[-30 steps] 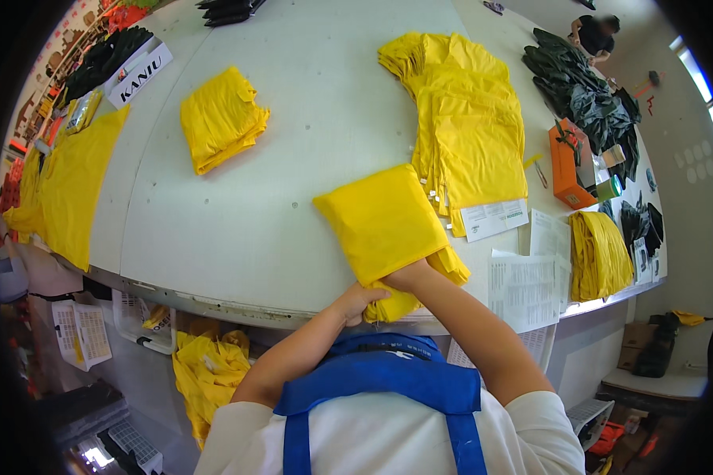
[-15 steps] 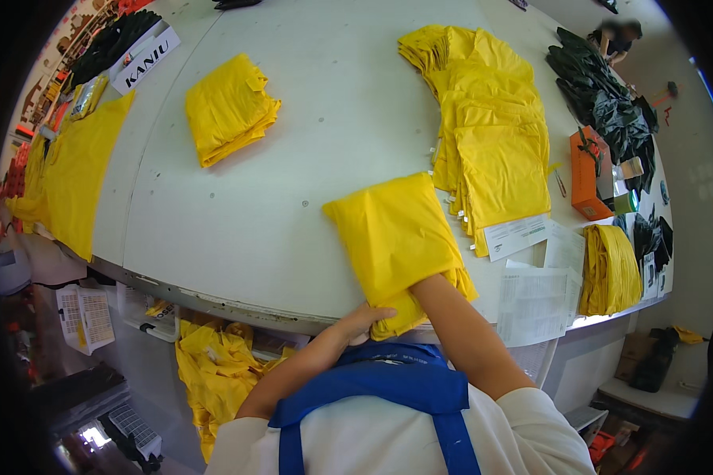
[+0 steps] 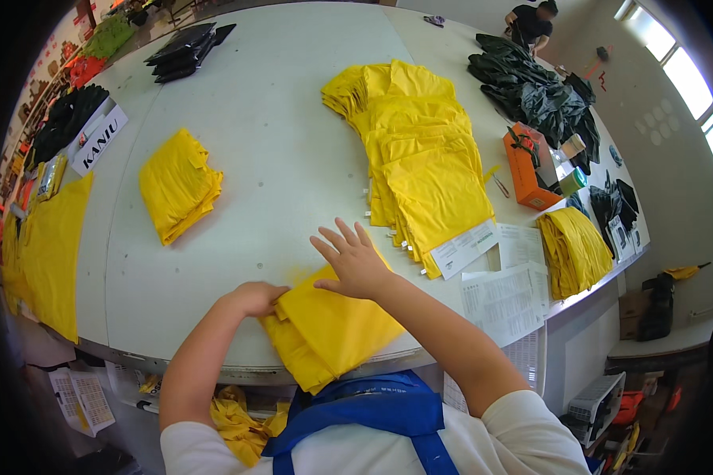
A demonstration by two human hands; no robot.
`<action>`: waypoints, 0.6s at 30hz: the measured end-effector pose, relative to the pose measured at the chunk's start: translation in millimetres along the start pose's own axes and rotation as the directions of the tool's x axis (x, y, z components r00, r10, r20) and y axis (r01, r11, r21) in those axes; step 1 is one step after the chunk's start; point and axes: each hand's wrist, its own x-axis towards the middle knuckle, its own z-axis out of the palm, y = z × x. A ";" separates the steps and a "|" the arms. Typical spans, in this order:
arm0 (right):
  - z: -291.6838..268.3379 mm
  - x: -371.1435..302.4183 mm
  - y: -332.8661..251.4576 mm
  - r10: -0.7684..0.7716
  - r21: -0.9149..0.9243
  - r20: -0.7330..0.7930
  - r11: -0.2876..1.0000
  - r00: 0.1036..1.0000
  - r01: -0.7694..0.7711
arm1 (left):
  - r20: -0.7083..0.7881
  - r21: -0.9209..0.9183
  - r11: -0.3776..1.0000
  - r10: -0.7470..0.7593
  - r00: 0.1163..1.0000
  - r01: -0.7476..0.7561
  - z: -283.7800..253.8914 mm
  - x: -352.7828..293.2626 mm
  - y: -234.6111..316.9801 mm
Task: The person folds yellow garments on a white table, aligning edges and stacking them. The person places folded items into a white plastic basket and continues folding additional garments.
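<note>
A folded yellow garment [image 3: 337, 328] lies in front of me at the table's near edge, its lower corner reaching over the rim. At its upper left corner, my left hand [image 3: 249, 299] is closed on the fabric, which is blurred there. My right hand [image 3: 355, 265] is open over the garment's upper right part, palm down with the fingers spread and pointing away from me. Whether that palm touches the cloth, I cannot tell. Just beyond it to the right lies an overlapping row of folded yellow garments [image 3: 436, 186] with small white tags along its left side.
A folded yellow bundle [image 3: 180, 186] lies left on the pale table [image 3: 253, 103]. Papers [image 3: 503, 297], an orange box [image 3: 527, 170] and another yellow stack [image 3: 574, 252] are at right. Dark garments [image 3: 531, 91] lie far right, near another person [image 3: 529, 28]. Black packages [image 3: 186, 54] sit far left.
My right hand has come out from under the garment's top layer and now spreads over it. My left hand has moved from the lower edge to the upper left corner. The view has shifted.
</note>
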 end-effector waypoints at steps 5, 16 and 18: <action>31.0 -38.3 5.1 0.227 0.115 0.655 0.913 0.721 -0.391 | -0.676 0.344 0.897 0.441 0.590 -0.277 41.2 53.1 47.4; 46.3 -54.5 45.3 0.429 0.493 0.466 0.601 0.774 -0.629 | -0.305 -0.765 0.643 -0.302 0.903 -0.043 117.9 28.2 75.3; 37.5 -52.9 40.2 0.427 0.515 0.494 0.558 0.757 -0.651 | -0.244 -0.774 0.633 -0.288 0.926 -0.007 114.2 34.1 77.7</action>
